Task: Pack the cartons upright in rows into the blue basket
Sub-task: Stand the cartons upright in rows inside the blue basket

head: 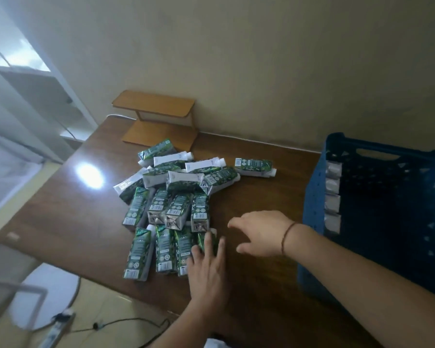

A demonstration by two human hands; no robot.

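Reaching into the carton pile (176, 204), the left hand (207, 270) lies flat, fingers spread, on the nearest carton (206, 243). The right hand (260, 234) hovers spread, holding nothing. The blue basket (314, 204) stands at 3 o'clock, one row along its wall. Risk: a one-handed drag could topple neighbouring cartons off the table (60, 209) edge.

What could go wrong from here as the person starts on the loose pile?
1. The left hand lies flat on the nearest carton, which is packed tight against its neighbours; pulling it may drag those askew.
2. The cartons in the pile overlap, so lifting one might tumble others toward the table edge.
3. The row of cartons against the blue basket wall looks unsupported on its open side and could tip.
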